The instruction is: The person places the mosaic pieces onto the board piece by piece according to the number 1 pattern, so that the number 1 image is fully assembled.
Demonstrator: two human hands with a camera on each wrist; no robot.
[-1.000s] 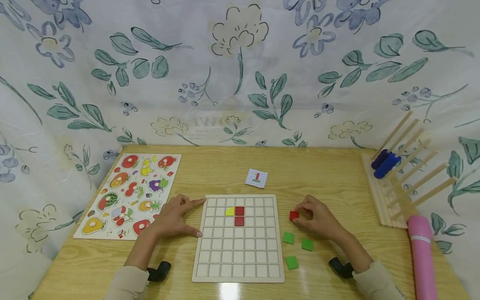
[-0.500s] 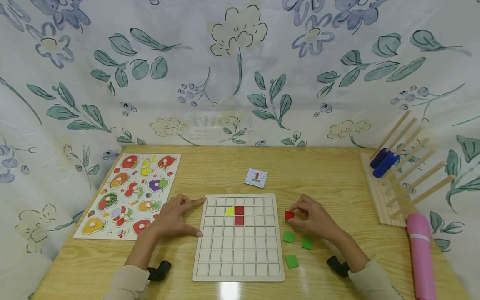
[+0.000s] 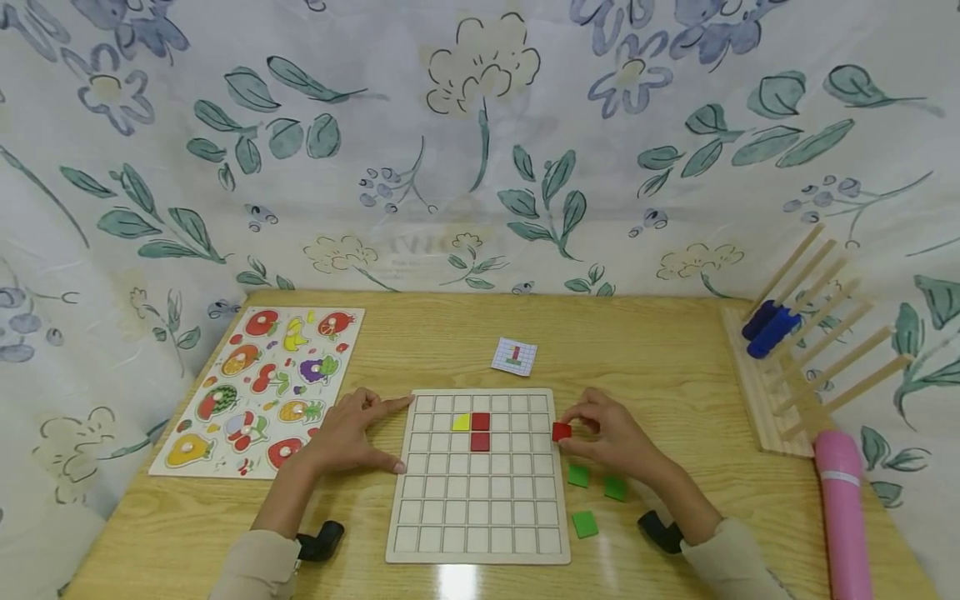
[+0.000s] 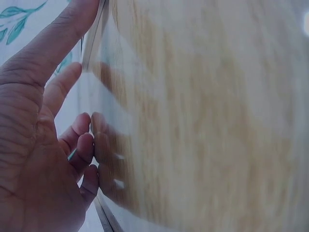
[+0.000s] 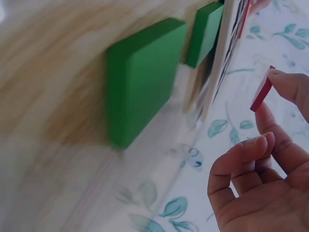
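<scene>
Head view: right hand (image 3: pixel 611 437) pinching red tile (image 3: pixel 561 431) just beside grid board's (image 3: pixel 480 533) right edge; left hand (image 3: pixel 348 433) flat on table (image 3: pixel 660 350), fingers relaxed against board's left edge. Left wrist: straight fingers (image 4: pixel 72 130) touching board edge. Right wrist: tile (image 5: pixel 261 92) between fingertips, green tiles (image 5: pixel 140 77) nearby.

The head view looks forward and down from above the table (image 3: pixel 660 350), taking in both hands. Each wrist view sits very close, skimming the tabletop; the right one shares the green tiles (image 5: pixel 140 79) with it.
</scene>
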